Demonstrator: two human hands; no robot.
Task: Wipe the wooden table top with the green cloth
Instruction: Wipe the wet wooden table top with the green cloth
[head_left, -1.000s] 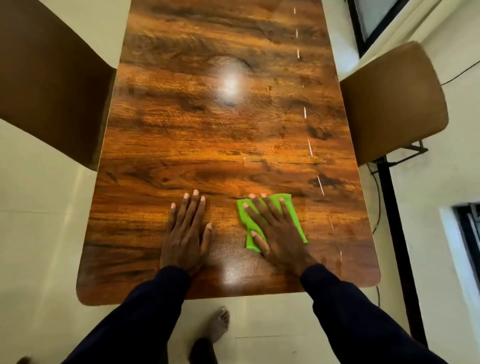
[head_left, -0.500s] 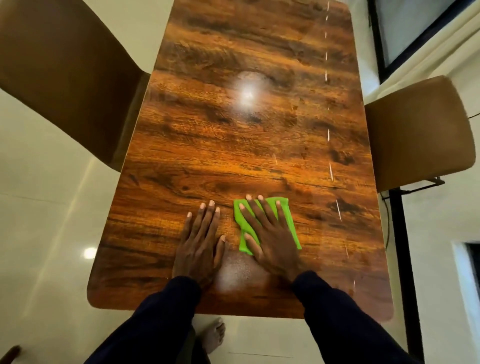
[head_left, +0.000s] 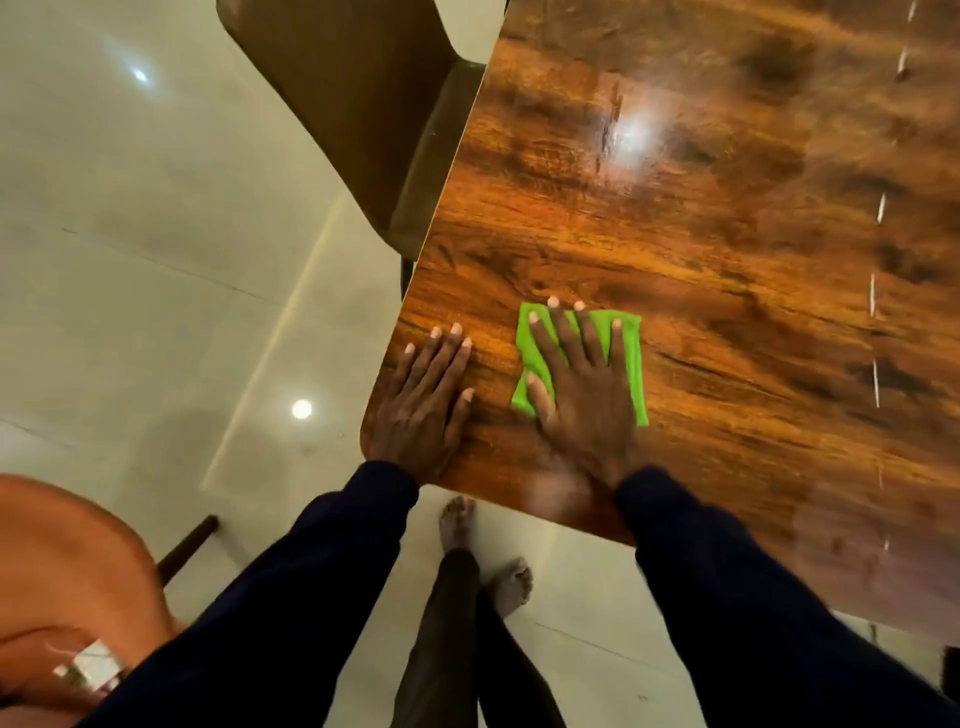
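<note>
Both hands have shifted to the near left corner. Left hand (head_left: 423, 400) lies flat, fingers together; just beside it, right hand (head_left: 584, 389) presses the green cloth (head_left: 631, 358) under spread fingers. Mid-wipe, likely: next push forward across the wooden table top (head_left: 727, 249) beyond.

Glossy wooden table top (head_left: 727, 260) with dark, streaked grain and a rounded near-left corner; a bright lamp reflection shows well away from that corner. A folded green cloth (head_left: 631, 358) lies flat on the wood near the corner, pressed under the spread right hand (head_left: 582, 395). The left hand (head_left: 423, 400) rests palm-down on bare wood between cloth and corner.
</note>
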